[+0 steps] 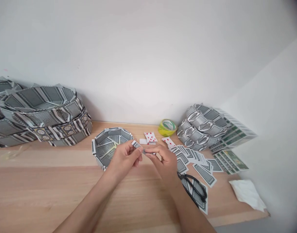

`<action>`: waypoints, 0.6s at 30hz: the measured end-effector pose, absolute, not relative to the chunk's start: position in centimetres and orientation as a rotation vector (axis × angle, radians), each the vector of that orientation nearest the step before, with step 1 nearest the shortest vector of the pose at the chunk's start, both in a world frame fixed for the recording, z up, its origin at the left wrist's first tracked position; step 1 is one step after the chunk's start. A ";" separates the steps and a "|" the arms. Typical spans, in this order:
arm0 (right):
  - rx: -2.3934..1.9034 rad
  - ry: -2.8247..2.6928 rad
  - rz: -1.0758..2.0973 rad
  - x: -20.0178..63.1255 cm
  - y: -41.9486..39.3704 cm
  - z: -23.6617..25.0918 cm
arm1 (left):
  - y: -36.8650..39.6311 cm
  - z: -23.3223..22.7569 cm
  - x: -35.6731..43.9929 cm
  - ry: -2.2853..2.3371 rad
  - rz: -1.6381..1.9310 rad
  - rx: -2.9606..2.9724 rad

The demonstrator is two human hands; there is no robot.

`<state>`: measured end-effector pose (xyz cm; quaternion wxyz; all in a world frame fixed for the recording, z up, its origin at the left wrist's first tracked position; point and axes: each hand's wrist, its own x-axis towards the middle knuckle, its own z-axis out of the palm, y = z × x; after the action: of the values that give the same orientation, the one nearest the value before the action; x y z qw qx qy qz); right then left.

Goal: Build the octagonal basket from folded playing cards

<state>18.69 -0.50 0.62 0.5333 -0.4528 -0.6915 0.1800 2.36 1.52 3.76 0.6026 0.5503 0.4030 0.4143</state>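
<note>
Between both hands, just above the table's middle, is a folded playing card (137, 144) with a grey patterned back. My left hand (124, 156) pinches one end of it. My right hand (164, 159) grips the other end between thumb and fingers; part of the card is hidden there. Beside my left hand sits a shallow many-sided bowl (102, 140) made of grey-backed cards, with a yellowish patch inside. Beyond the hands lie a folded card with red diamonds (150, 137) and another one (168, 141). Loose grey-backed cards (204, 174) spread out right of my right hand.
Black-handled scissors (195, 187) rest on cards near my right forearm. A roll of yellow tape (167, 127) stands near the wall. Larger card baskets (48, 113) are at the left, a smaller one (203, 127) at the right. Green card sheets (232, 160) and a white packet (247, 194) lie far right.
</note>
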 end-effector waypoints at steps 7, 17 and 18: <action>-1.160 -1.342 0.914 18.1 0.1 0.8 | 1.5 3.4 2.9 1.020 1.001 1.522; -1.053 -1.258 0.963 18.0 0.1 0.6 | 1.5 2.8 2.9 0.968 1.137 1.572; -1.049 -1.250 0.945 18.0 0.0 0.7 | 1.4 2.8 2.9 0.957 1.172 1.624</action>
<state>18.01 0.03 0.66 0.5876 -0.4500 -0.5365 0.4055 2.85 1.44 2.84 0.4450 0.6554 0.3861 0.4727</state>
